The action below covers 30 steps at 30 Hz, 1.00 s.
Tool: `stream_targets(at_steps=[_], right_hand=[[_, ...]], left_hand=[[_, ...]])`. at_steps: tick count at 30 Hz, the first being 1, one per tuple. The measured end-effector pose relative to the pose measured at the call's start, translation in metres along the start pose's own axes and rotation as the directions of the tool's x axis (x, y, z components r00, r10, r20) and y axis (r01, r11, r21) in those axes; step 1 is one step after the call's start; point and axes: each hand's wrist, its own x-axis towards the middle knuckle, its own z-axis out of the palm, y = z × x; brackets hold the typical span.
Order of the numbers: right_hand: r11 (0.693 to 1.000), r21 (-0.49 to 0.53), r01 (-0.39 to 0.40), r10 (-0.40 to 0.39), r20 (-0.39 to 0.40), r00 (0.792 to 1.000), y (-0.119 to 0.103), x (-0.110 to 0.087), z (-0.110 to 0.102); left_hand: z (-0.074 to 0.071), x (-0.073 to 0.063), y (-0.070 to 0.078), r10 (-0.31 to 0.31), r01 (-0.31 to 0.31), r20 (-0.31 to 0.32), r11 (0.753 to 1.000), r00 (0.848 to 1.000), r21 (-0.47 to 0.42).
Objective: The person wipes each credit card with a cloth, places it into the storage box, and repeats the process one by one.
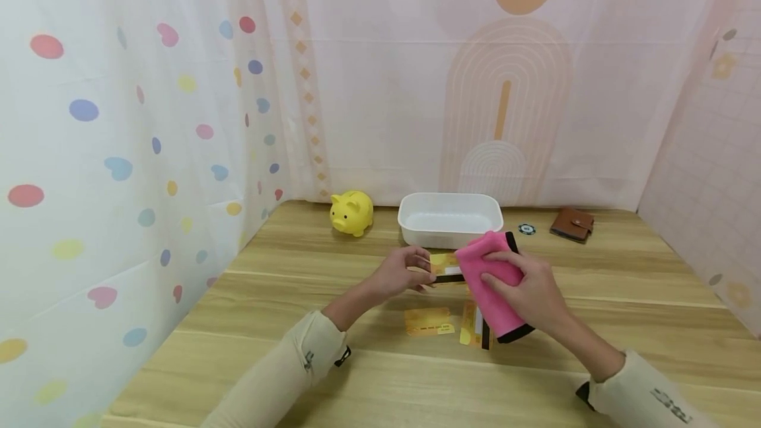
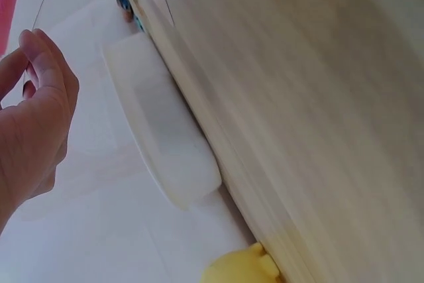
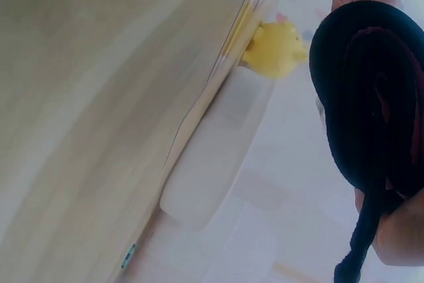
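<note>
My left hand (image 1: 398, 274) pinches a yellow bank card (image 1: 442, 270) between thumb and fingers, its black magnetic stripe facing me. From the left wrist that card shows edge-on as a thin line above the fingertips. A folded pink cloth (image 1: 489, 279) with black edging is gripped by my right hand (image 1: 538, 288). It overlaps the card's right end in the head view. The right wrist view looks at the cloth's rolled black edge (image 3: 354, 97). Below the hands, a yellow card (image 1: 428, 321) lies on the table, and another card (image 1: 473, 327) with its stripe up is partly covered by the cloth.
Behind the hands stands a white plastic basin (image 1: 450, 241) on the wooden table (image 1: 357, 382). A yellow piggy bank (image 1: 352, 213) is to its left. On its right are a poker chip (image 1: 526, 229) and a brown wallet (image 1: 572, 224). Patterned curtains (image 1: 368, 84) enclose the table.
</note>
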Motion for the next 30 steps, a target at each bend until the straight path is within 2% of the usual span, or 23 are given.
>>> stream_targets(at_steps=[6,19,30], right_hand=[[1.0,-0.002,-0.018,0.018,0.018,1.0,-0.006,0.0,0.006],[1.0,-0.006,-0.005,0.005,0.033,0.999,-0.01,0.0,0.012],[0.999,0.002,0.046,-0.046,0.015,0.999,-0.013,0.001,0.015]], left_hand=[[0.006,-0.002,0.001,0.02,-0.019,0.034,0.999,0.999,-0.045],[0.016,-0.004,0.008,0.028,-0.022,0.052,0.994,0.998,-0.111],[0.019,-0.006,0.012,0.059,-0.049,0.075,0.991,0.995,-0.127]])
